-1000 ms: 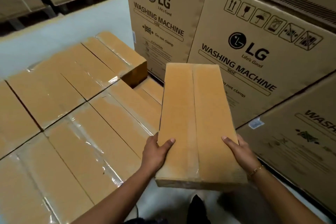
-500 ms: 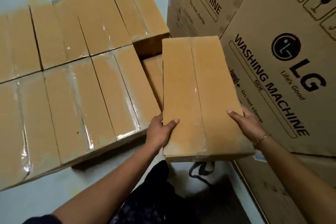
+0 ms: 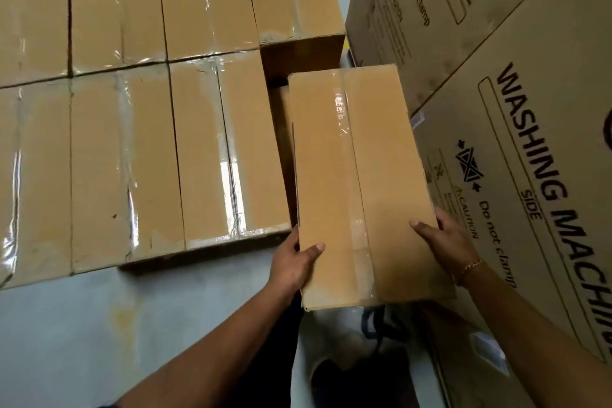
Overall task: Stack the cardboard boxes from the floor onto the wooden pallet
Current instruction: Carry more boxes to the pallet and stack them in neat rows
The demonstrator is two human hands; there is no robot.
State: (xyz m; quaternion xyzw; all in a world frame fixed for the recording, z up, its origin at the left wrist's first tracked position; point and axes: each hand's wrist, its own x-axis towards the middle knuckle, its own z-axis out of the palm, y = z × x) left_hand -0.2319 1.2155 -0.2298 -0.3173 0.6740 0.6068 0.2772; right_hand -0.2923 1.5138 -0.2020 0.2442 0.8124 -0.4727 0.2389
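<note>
A person's left hand and right hand grip a taped cardboard box by its near end, thumbs on top, fingers hidden beneath; its long axis points away, just right of the stacked boxes.

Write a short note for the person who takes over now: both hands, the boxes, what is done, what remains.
Left hand and right hand each grip a near side of the long brown taped cardboard box, thumbs on top.
It is held above the gap between the flat layer of brown taped cardboard boxes and the big printed washing-machine cartons.
Done: that layer is stacked.
Left: probably lower this box into the gap.
The wooden pallet is not visible.
</note>
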